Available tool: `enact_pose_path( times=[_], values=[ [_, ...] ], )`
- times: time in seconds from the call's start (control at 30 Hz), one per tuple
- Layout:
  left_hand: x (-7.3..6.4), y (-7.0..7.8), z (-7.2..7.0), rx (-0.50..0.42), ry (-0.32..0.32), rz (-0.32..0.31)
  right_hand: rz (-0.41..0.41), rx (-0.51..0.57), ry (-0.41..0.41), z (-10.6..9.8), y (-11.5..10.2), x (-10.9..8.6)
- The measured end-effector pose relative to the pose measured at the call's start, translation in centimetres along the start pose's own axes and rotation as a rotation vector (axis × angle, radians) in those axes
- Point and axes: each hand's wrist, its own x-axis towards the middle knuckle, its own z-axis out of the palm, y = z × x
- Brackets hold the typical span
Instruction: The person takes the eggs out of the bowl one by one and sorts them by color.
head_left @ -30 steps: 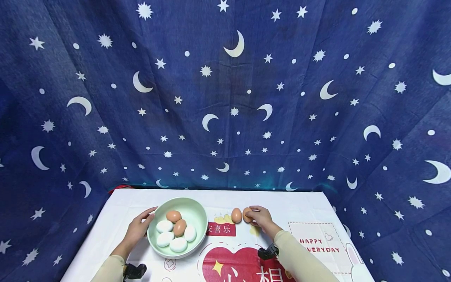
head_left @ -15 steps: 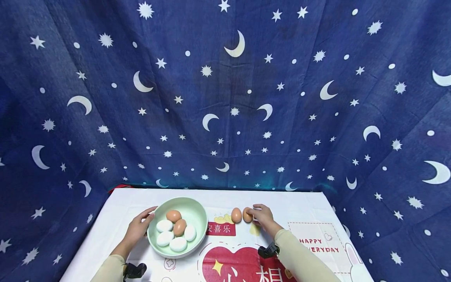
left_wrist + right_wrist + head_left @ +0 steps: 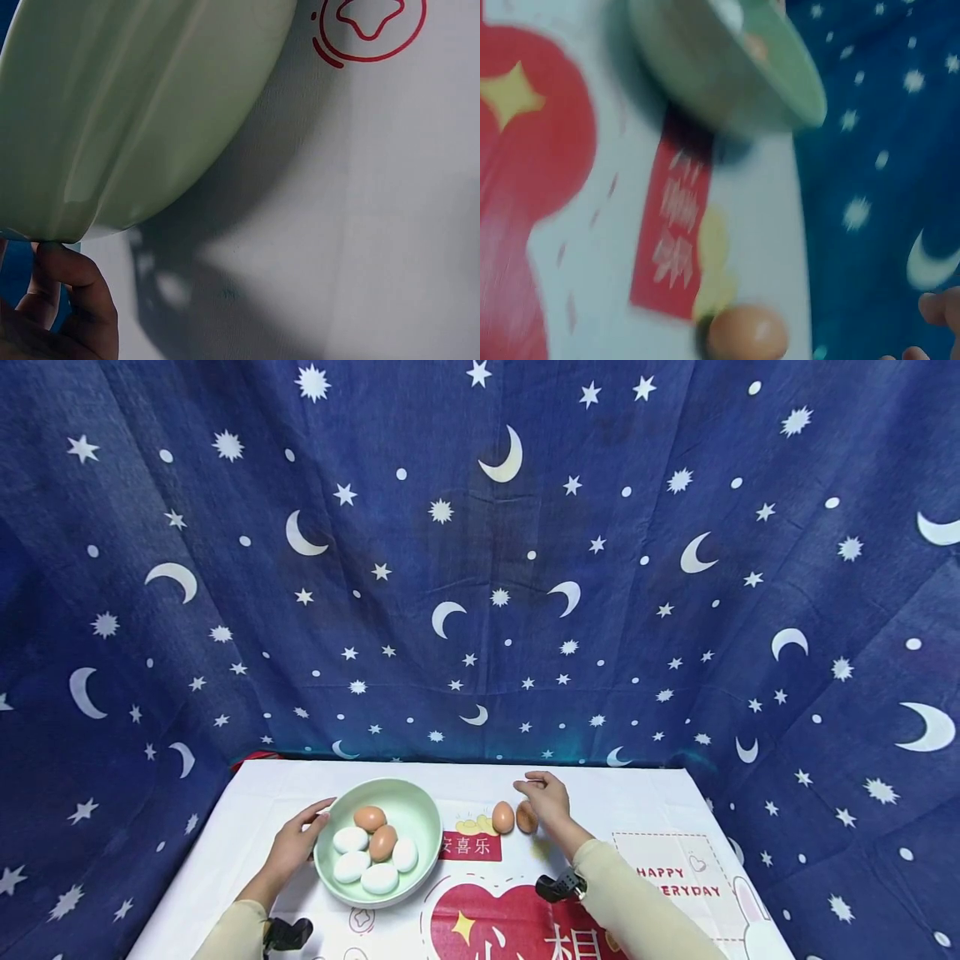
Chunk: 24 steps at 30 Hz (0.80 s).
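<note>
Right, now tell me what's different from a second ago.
The right hand has let go of the right-hand brown egg on the table and moved away from the person, slightly left. That egg and the brown egg beside it stayed put, as did the bowl with its eggs and the left hand touching it.

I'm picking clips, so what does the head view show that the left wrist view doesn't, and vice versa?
Only head: the right grip, two loose brown eggs, and six eggs in the green bowl.
Only left wrist: a close-up of the bowl's outer wall.
Both: the left grip, bowl, and white tablecloth with its red circled star.
</note>
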Motion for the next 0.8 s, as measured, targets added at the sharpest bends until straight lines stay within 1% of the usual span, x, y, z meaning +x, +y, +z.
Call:
enact_pose_path(
  times=[0.1,0.17,0.27,0.4,0.47,0.57,0.63,0.8],
  values=[
    [0.2,0.0,0.0,0.006,0.005,0.008,-0.027,0.069,-0.017,1.3,-1.7,-1.1],
    [0.3,-0.1,0.0,0.006,0.009,0.008,-0.047,0.129,-0.058,2.4,-2.7,-1.9],
    [0.3,-0.2,0.1,0.001,0.009,0.002,-0.065,0.236,-0.171,3.9,-3.9,-3.1],
    [0.1,-0.2,0.1,-0.005,0.001,0.004,-0.061,0.326,-0.360,6.2,-5.3,-4.6],
    [0.1,-0.3,0.1,-0.006,0.000,0.007,-0.060,0.347,-0.425,7.4,-5.6,-5.2],
    [0.1,-0.3,0.1,-0.004,0.005,0.003,-0.063,0.375,-0.487,9.3,-5.9,-6.1],
    [0.2,-0.4,0.1,-0.010,0.005,0.001,-0.066,0.384,-0.511,10.5,-5.8,-6.5],
    [0.2,-0.3,0.2,-0.015,0.010,-0.001,-0.071,0.357,-0.562,13.0,-5.2,-7.1]
  ],
)
